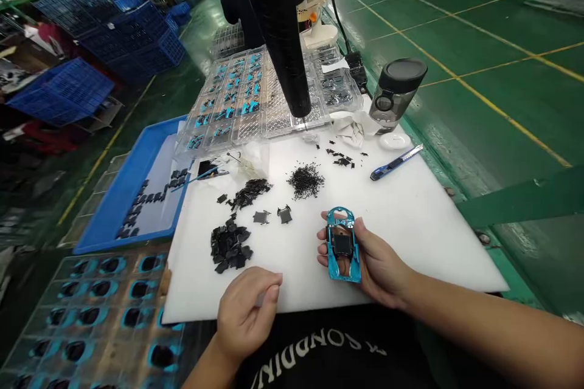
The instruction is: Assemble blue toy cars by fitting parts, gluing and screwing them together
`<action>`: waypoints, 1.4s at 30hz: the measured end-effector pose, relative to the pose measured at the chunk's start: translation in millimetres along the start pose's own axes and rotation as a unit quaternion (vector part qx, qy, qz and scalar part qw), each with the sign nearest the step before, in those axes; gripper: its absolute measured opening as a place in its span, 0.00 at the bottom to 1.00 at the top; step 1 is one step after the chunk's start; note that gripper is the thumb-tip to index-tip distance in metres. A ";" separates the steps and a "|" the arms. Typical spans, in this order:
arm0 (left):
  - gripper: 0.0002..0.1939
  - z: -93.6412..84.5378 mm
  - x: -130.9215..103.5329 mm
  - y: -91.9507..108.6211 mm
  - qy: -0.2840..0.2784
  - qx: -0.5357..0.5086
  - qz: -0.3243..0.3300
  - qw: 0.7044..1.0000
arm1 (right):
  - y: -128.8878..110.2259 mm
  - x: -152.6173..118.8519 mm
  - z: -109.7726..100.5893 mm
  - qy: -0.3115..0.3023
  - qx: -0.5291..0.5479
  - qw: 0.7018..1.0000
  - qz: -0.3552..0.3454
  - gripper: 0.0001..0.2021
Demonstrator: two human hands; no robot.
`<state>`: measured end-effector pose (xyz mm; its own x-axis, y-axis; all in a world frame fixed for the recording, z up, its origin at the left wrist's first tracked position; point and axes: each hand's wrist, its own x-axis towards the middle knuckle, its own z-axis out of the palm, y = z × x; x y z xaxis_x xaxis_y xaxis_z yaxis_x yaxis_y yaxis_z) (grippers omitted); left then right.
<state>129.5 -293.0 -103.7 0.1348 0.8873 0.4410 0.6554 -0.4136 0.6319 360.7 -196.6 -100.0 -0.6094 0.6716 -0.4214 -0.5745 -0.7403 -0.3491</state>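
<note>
A turquoise toy car body (335, 272) with a black piece in its middle rests in my right hand (376, 261), whose fingers wrap round its sides above the white board. My left hand (249, 310) is closed at the board's near edge, thumb and forefinger together; whatever may be between them is too small or hidden. Close beyond it is a heap of flat black parts (228, 246). Two dark bracket-like pieces, one left (261, 217) and one right (285, 214), lie farther in. Behind them are a pile of tiny black pins (305, 181) and another heap of black parts (250, 193).
A black nozzle-like tube (292, 67) hangs over the board. Clear compartment trays (274, 118) stand behind. At right are a blue cutter knife (396, 163) and a lidded bottle (395, 97). A blue bin (157, 140) and a tray of turquoise shells (109, 349) flank the left.
</note>
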 end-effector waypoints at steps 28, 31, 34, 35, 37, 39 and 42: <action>0.03 -80.3 74.2 -44.1 -0.113 0.298 -0.237 0.918 | -4.8 3.6 6.0 0.120 -0.059 0.990 0.042 0.18; 0.02 -73.0 80.0 -36.7 -0.166 0.289 -0.249 0.909 | -4.7 3.2 5.5 0.107 -0.057 0.992 0.038 0.18; 0.03 -64.7 81.7 -32.8 -0.197 0.304 -0.248 0.899 | -4.5 2.6 4.4 0.091 -0.050 0.994 0.039 0.19; 0.04 -61.7 81.6 -32.3 -0.205 0.314 -0.244 0.895 | -4.4 2.4 4.2 0.090 -0.048 0.994 0.040 0.19; 0.03 -55.8 81.0 -32.2 -0.215 0.337 -0.237 0.885 | -4.4 1.9 4.6 0.094 -0.045 0.994 0.043 0.19; 0.02 -50.9 80.4 -32.4 -0.217 0.354 -0.233 0.879 | -4.5 1.6 5.7 0.098 -0.045 0.993 0.043 0.19; 0.04 -47.1 79.9 -32.7 -0.224 0.372 -0.224 0.872 | -4.7 1.9 7.3 0.099 -0.044 0.993 0.043 0.18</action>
<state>83.9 -218.2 -59.1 -0.0911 0.9854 -0.1440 0.9954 0.0943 0.0156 358.2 -191.6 -93.1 -0.5300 0.5931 -0.6061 -0.4701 -0.8003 -0.3721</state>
